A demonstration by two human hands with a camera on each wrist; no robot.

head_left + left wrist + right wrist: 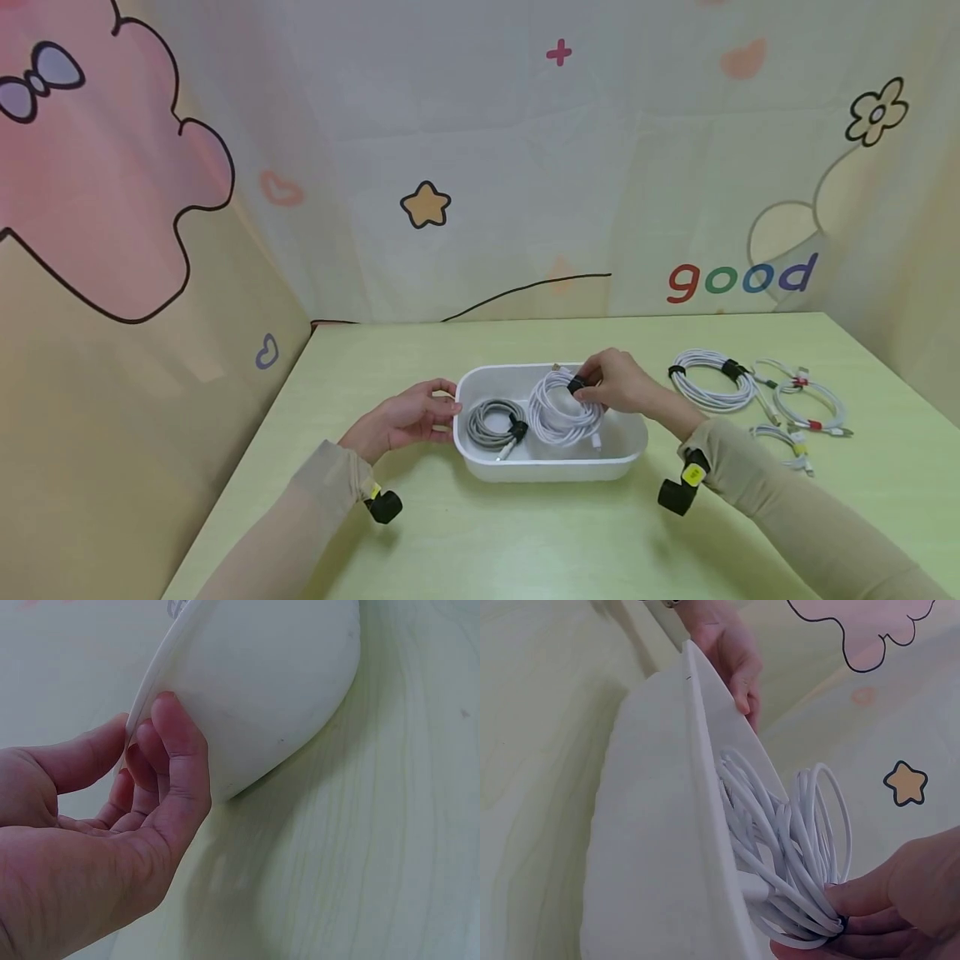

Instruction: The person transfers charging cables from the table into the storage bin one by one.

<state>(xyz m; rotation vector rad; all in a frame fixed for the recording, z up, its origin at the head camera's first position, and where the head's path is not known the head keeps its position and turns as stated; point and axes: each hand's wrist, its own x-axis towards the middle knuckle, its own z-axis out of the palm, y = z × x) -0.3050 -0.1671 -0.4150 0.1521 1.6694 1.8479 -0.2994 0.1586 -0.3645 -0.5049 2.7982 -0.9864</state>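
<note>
A white plastic bin sits on the table. At its left end my left hand pinches the rim, thumb on the rim and fingers against the outer wall, as the left wrist view shows. My right hand holds a coiled white cable by its black strap, over the right part of the bin. That coil stands partly above the rim in the right wrist view. Inside the bin, to the left, lies a coiled grey cable with a black tie.
Right of the bin lie a large white cable coil with black straps, a white cable with red ties and a smaller one with a yellow tie. A printed curtain hangs behind the table.
</note>
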